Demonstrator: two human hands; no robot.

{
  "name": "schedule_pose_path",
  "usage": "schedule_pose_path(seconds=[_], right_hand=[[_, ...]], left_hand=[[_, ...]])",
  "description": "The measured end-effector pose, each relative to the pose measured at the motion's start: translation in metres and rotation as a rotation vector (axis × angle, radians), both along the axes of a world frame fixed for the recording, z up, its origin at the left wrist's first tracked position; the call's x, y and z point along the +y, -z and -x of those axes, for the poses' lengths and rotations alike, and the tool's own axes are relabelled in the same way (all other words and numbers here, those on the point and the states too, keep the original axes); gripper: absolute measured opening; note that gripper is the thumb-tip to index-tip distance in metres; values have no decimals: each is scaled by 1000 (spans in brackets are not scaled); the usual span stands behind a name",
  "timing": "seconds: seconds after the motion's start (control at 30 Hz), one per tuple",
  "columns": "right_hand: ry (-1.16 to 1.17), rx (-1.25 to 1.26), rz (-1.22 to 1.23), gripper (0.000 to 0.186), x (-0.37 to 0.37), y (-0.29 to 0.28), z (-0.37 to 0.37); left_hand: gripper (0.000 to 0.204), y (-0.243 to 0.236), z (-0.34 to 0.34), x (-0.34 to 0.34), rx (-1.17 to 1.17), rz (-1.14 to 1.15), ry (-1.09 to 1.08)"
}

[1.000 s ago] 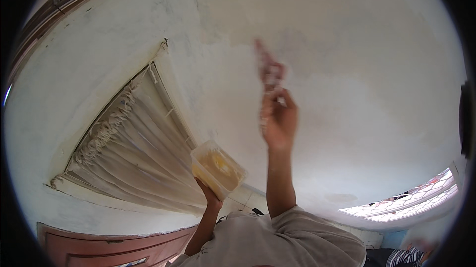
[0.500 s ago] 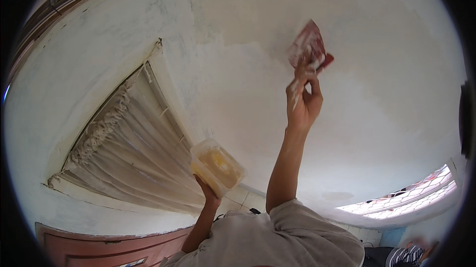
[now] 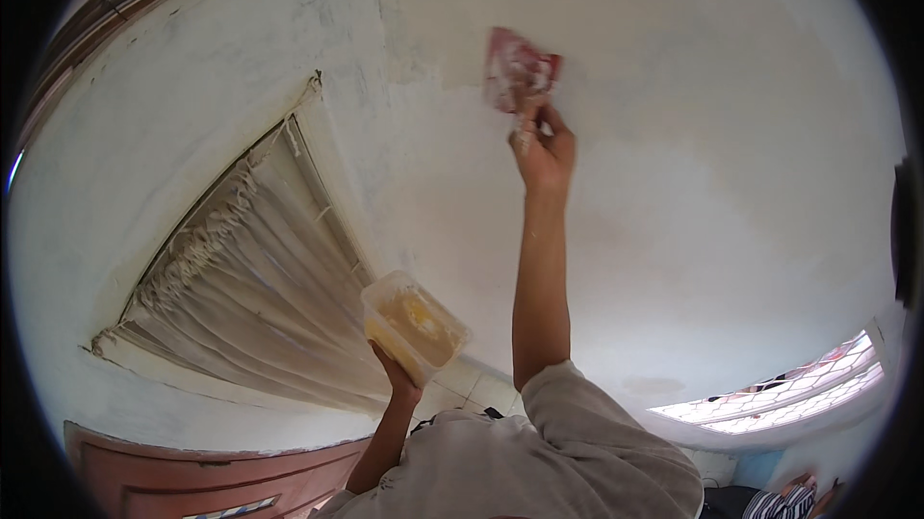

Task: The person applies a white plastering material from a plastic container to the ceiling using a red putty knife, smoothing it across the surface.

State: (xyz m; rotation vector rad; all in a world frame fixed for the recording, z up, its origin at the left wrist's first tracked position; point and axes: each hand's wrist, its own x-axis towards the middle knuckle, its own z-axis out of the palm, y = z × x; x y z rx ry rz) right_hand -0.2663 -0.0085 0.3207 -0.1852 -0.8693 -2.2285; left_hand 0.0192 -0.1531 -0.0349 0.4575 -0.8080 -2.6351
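My right hand (image 3: 544, 148) is raised overhead and grips a red putty scraper (image 3: 518, 71) smeared with white filler. Its blade lies flat against the white ceiling (image 3: 674, 134), at the edge of a freshly coated, smoother patch. My left hand (image 3: 395, 379) holds up a clear plastic tub (image 3: 414, 326) from below; the tub is tilted and has yellowish-white filler inside. It sits lower and to the left of my right forearm, and the two do not touch.
A pale pleated curtain (image 3: 250, 269) hangs on the left under a rough plastered wall. A reddish-brown door (image 3: 192, 485) shows at the lower left. A bright window with a patterned grille (image 3: 789, 389) is at the lower right, with a striped sleeve (image 3: 784, 502) below it.
My right hand has risen and swept the scraper across the ceiling, first to the right, then back to the left. The tub in my left hand has barely moved.
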Motion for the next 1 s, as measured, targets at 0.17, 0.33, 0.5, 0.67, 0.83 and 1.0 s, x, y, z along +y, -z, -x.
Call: schedule_pose_path(seconds=[0.17, 0.33, 0.5, 0.67, 0.83, 1.0], right_hand=[[200, 112, 135, 46, 41, 11, -83], [75, 228, -128, 29, -20, 46, -79], [170, 53, -255, 24, -84, 22, 10], [11, 23, 108, 37, 7, 6, -1], [225, 101, 208, 44, 60, 31, -90], [570, 194, -815, 35, 34, 57, -139]], left_hand=[[86, 12, 9, 1, 19, -50, 48], [86, -2, 7, 7, -29, 12, -32], [87, 12, 4, 3, -27, -49, -25], [87, 3, 2, -3, 4, 16, -3], [86, -7, 11, 5, -6, 1, 22], [82, -20, 15, 10, 17, 6, -10]])
